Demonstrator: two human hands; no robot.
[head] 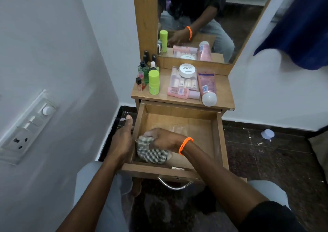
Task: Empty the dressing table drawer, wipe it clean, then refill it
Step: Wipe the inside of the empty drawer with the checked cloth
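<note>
The wooden drawer of the dressing table stands pulled out, with only a cloth inside it. My right hand, with an orange band on its wrist, grips a bunched checked cloth and presses it on the drawer floor near the front left corner. My left hand holds the drawer's left wall from outside, thumb pointing up. On the tabletop lie a pink tube, a clear box of small bottles with a white jar on it, a pink bottle, a green stick and several small bottles.
A mirror rises behind the tabletop. A white wall with a switch panel is close on the left. A metal handle hangs on the drawer front. A small pale lid and bits of litter lie on the dark floor to the right.
</note>
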